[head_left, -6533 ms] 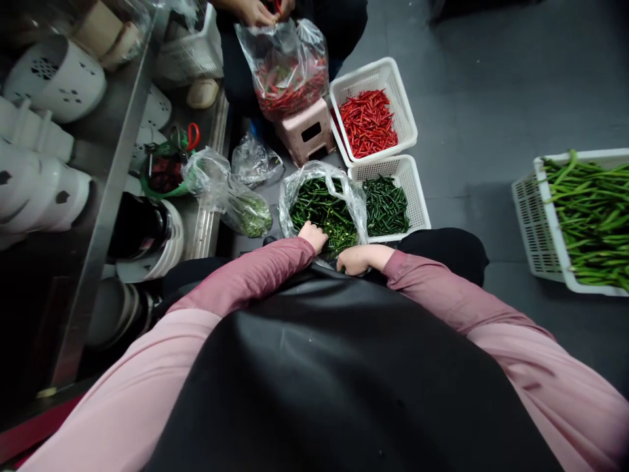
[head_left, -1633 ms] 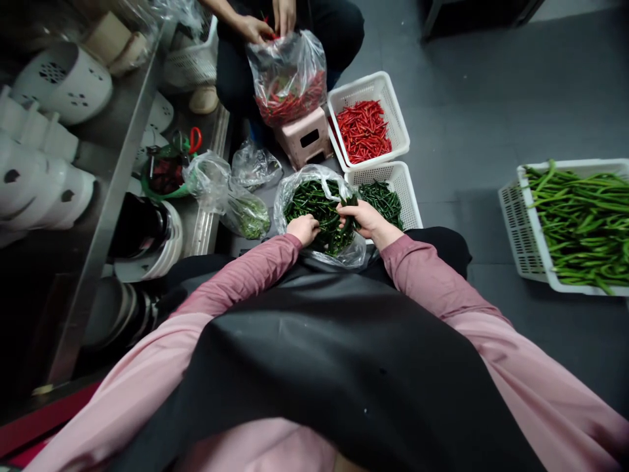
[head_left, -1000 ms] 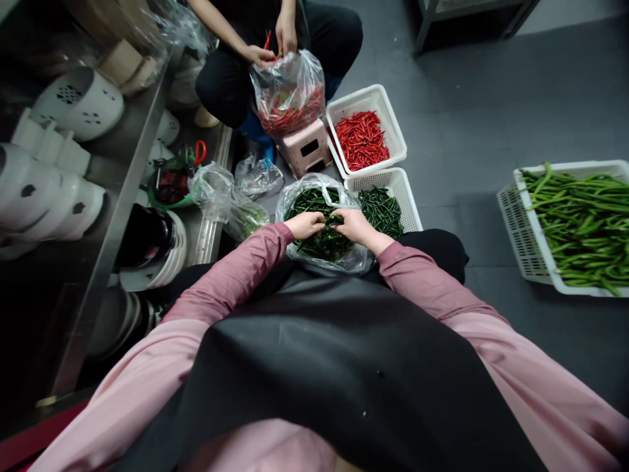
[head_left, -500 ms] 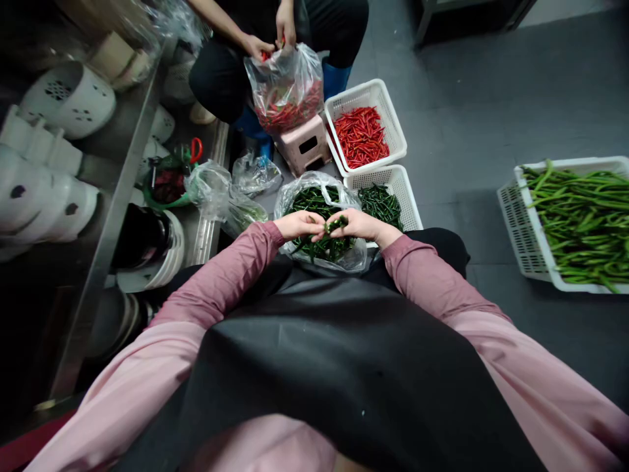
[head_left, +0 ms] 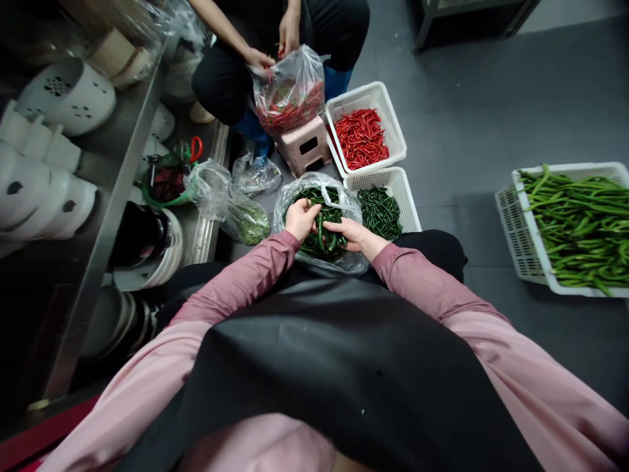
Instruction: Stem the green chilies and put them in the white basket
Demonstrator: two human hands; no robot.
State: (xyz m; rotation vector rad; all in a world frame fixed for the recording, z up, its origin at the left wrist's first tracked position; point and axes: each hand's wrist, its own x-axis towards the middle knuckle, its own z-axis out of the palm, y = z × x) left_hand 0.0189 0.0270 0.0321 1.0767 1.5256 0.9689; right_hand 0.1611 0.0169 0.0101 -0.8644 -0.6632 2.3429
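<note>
Single head cam, fwd & down, close over blk apron (head_left: 314,341), L hand (head_left: 297,221) & R hand (head_left: 354,235) approx mid-frame.

White pots (head_left: 71,95) sit on a metal shelf (head_left: 128,147), and a crate (head_left: 522,236) of green vegetables (head_left: 582,226) stands on the floor (head_left: 466,131).

Tight gap, apparently, bag (head_left: 350,261) to basket (head_left: 409,202)
</note>
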